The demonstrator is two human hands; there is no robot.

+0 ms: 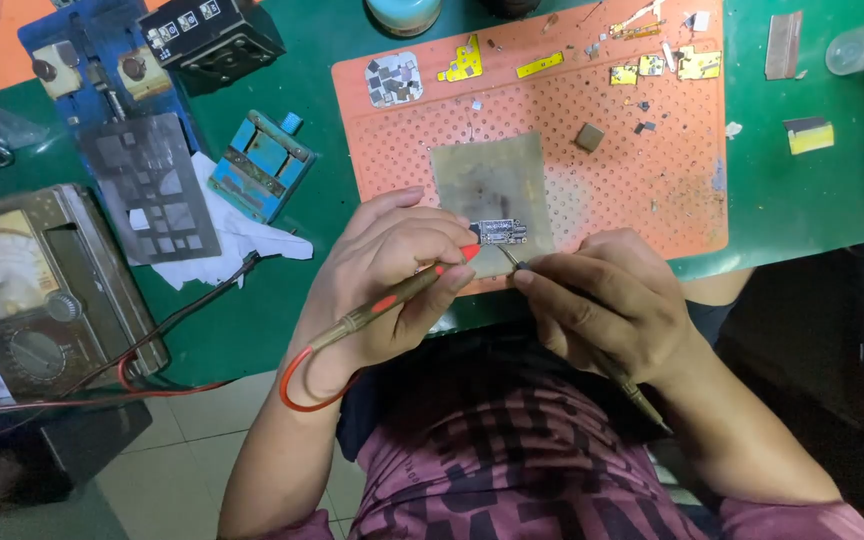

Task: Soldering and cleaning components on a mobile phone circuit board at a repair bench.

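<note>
We see the left hand (392, 280) closed on the red probe (407, 293) and the right hand (602, 300) pinching the dark probe (512, 260), tips at the small circuit board (500, 231) on the orange mat (652, 190) (near bench edge), best kept steady on separate pads.

- Single head-worn view, looking steeply down over the person's chest onto the green bench (292, 250).
- Close range; near bench edge mid-frame, floor below left.
- Orange mat (652, 200) upper centre.
</note>
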